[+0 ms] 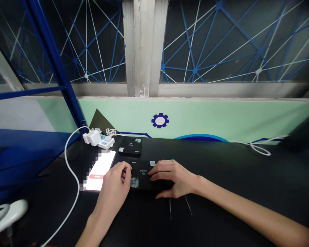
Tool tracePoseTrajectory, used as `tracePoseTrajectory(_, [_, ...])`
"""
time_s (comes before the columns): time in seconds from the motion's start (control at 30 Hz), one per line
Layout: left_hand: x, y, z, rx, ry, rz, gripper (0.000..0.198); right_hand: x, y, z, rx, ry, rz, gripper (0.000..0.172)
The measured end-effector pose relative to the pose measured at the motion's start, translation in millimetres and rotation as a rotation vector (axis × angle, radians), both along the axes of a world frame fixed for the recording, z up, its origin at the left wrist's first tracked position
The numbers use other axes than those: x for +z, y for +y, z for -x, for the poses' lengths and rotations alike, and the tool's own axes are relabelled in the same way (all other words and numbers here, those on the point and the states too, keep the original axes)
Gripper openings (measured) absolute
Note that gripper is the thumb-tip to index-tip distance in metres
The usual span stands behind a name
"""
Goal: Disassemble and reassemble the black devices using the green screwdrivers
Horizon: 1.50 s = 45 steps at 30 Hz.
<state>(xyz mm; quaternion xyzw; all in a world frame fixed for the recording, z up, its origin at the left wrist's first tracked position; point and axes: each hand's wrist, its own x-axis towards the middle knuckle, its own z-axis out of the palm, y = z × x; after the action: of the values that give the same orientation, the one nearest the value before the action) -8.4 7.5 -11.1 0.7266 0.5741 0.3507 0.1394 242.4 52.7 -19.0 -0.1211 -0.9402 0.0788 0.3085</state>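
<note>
A flat black box (141, 175) with white print, a QR label and a worn sticker lies on the dark table between my hands. My left hand (117, 178) is curled closed at the box's left end, thumb and forefinger against its edge. Spread over the box's right part is my right hand (170, 178), fingertips on the top face and thumb apart near the front side. Two thin metal rods (170, 209) stick out toward me from below the right hand; what they belong to is hidden. A lit phone (100, 171) lies left of the box, partly behind my left hand.
A smaller black box (130, 146) lies behind. White plugs and a power strip (106, 141) stand at the back left, with a white cable (76, 175) looping forward. A white device (11, 216) is at the near left. Another white cable (259, 149) lies back right.
</note>
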Motion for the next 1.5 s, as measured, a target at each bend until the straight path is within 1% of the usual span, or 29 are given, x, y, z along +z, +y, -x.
tracePoseTrajectory(0.27, [2.5, -2.1, -1.8, 0.020, 0.034, 0.013, 0.026, -0.7, 2.8, -1.9, -0.005, -0.024, 0.020, 0.040])
tracePoseTrajectory(0.4, [3.5, -2.4, -2.1, 0.017, 0.069, 0.031, 0.027, 2.0, 1.0, -2.0, 0.005, -0.012, 0.028, 0.031])
tracePoseTrajectory(0.47, [4.6, -2.9, -2.0, 0.025, 0.096, 0.029, 0.027, 5.5, -1.3, -1.8, -0.039, -0.012, 0.035, 0.032])
tracePoseTrajectory(0.63, [5.3, -4.1, -0.7, 0.059, 0.158, 0.027, 0.025, 10.6, -5.5, 1.1, -0.275, -0.106, 0.055, 0.050])
tracePoseTrajectory(0.73, [2.9, -3.3, 0.4, 0.070, 0.184, 0.006, 0.024, 8.2, -5.0, 2.7, -0.319, -0.143, 0.068, 0.056])
tracePoseTrajectory(0.83, [-0.3, -2.0, 0.7, 0.066, 0.202, -0.021, 0.024, 5.5, -2.1, 2.0, -0.277, -0.130, 0.078, 0.053])
tracePoseTrajectory(1.0, [-6.8, -1.6, -0.3, -0.020, 0.188, -0.028, 0.025, 6.2, 4.6, -2.2, -0.074, -0.111, 0.109, 0.037])
tracePoseTrajectory(1.07, [-8.8, -2.1, -0.5, -0.028, 0.210, 0.008, 0.028, 8.2, 6.3, -3.7, -0.044, -0.102, 0.111, 0.031])
tracePoseTrajectory(1.13, [-9.6, -2.4, -0.5, -0.018, 0.236, 0.034, 0.029, 10.2, 7.1, -4.8, -0.060, -0.093, 0.099, 0.025])
tracePoseTrajectory(1.23, [-8.5, -2.3, -0.4, 0.012, 0.279, 0.021, 0.029, 11.8, 7.4, -5.4, -0.109, -0.091, 0.077, 0.021])
tracePoseTrajectory(1.4, [-7.1, -0.6, 0.8, 0.047, 0.324, 0.015, 0.030, 11.3, 6.5, -4.0, -0.187, -0.108, 0.020, 0.019])
tracePoseTrajectory(1.5, [-8.0, 0.0, 1.6, 0.059, 0.324, 0.010, 0.031, 10.9, 4.9, -3.4, -0.204, -0.118, -0.003, 0.021])
